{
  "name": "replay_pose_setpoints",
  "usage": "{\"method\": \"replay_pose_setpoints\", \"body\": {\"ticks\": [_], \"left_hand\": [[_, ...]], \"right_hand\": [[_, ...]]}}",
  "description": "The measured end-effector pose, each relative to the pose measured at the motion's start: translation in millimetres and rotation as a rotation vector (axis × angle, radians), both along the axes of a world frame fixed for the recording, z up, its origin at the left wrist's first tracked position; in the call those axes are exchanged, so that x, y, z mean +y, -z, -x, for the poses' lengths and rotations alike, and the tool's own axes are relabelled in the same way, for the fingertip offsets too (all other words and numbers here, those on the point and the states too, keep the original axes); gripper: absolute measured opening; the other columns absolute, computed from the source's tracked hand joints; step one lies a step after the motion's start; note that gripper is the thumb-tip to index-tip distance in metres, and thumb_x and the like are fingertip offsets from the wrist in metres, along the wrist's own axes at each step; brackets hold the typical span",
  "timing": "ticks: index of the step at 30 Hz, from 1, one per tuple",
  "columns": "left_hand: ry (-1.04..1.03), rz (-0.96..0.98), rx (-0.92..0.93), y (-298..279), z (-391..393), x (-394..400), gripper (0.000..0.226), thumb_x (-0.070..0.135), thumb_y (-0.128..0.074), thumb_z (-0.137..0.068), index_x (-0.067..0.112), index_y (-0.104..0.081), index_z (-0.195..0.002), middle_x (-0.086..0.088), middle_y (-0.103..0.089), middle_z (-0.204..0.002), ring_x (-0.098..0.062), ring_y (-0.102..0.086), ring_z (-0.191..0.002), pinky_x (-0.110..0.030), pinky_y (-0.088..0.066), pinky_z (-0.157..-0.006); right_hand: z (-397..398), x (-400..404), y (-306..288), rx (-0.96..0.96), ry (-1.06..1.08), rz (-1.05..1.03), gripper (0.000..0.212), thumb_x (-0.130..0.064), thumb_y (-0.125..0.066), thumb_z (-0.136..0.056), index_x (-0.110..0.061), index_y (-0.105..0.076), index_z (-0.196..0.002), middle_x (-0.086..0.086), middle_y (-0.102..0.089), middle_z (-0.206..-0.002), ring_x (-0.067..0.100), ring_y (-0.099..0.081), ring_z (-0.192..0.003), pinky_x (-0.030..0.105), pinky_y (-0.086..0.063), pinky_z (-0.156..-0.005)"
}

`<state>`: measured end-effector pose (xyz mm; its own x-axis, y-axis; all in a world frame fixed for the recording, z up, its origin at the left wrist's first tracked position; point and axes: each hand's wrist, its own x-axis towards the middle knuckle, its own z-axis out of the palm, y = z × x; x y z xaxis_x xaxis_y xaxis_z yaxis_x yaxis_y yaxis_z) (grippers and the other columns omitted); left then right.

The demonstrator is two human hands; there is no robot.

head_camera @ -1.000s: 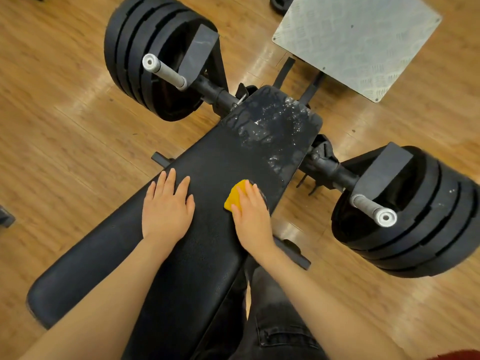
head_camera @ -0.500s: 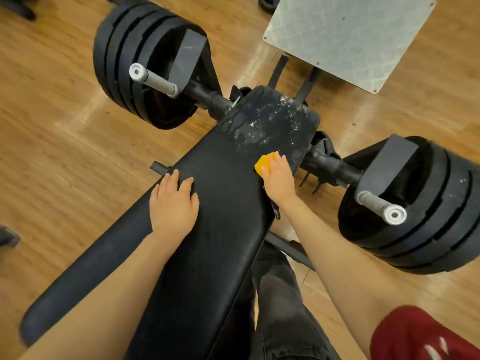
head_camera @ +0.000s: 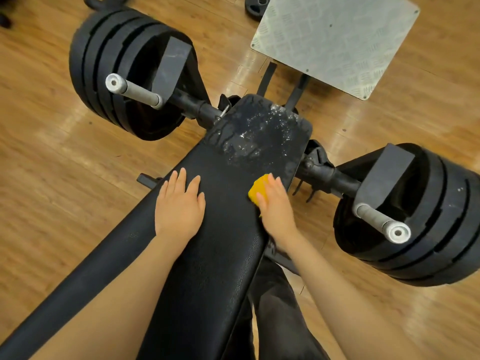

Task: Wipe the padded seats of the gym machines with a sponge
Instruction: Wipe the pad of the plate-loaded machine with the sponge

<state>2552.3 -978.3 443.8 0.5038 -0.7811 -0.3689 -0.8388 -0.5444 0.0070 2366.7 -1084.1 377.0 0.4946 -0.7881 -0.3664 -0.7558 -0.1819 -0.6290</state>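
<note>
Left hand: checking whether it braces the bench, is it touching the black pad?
Touching. The head view shows the left hand lying flat, palm down, on the black pad, with no gap visible.

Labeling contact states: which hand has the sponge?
The right hand, at the pad's right edge, covers the yellow sponge. The left hand lies flat on the pad, holding nothing.
</note>
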Motion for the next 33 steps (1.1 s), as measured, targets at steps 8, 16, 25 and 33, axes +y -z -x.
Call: {"method": "replay_pose_setpoints", "body": {"ticks": [8, 16, 25, 33], "left_hand": [[-0.003, -0.003, -0.017, 2, 1, -1, 0.052, 0.042, -0.027, -0.101, 0.025, -0.025, -0.15, -0.008, -0.013, -0.16, -0.023, -0.007, -0.148, -0.039, -0.011, -0.12], [-0.006, -0.033, -0.027, 1, 3, -2, 0.055, 0.047, -0.024, -0.099, 0.027, -0.023, -0.15, -0.007, -0.01, -0.16, -0.022, -0.005, -0.148, -0.038, -0.01, -0.12], [-0.01, -0.024, -0.035, 3, 3, -4, 0.055, 0.048, -0.025, -0.099, 0.027, -0.025, -0.15, -0.006, -0.012, -0.16, -0.022, -0.006, -0.148, -0.038, -0.009, -0.12], [-0.016, -0.023, -0.025, 2, 3, -4, 0.056, 0.048, -0.025, -0.098, 0.027, -0.026, -0.15, -0.007, -0.013, -0.16, -0.022, -0.007, -0.148, -0.038, -0.01, -0.119]], "right_hand": [[-7, -38, 14, 0.032, 0.078, -0.006, 0.052, -0.024, -0.041, -0.102, -0.003, -0.028, -0.148, 0.01, -0.021, -0.158, 0.027, -0.012, -0.147, 0.033, -0.013, -0.119], [12, 23, -20, -0.006, -0.169, 0.015, 0.052, -0.027, -0.046, -0.099, -0.014, -0.032, -0.148, 0.0, -0.019, -0.159, 0.021, -0.011, -0.148, 0.034, -0.011, -0.12], [-55, -92, 28, 0.13, -0.079, -0.008, 0.051, -0.028, -0.037, -0.103, -0.004, -0.028, -0.147, 0.011, -0.021, -0.158, 0.03, -0.015, -0.146, 0.036, -0.014, -0.118], [7, 12, -22, 0.058, -0.257, 0.006, 0.055, -0.032, -0.044, -0.1, -0.015, -0.029, -0.15, -0.005, -0.014, -0.16, 0.014, -0.009, -0.148, 0.029, -0.011, -0.12]]}}
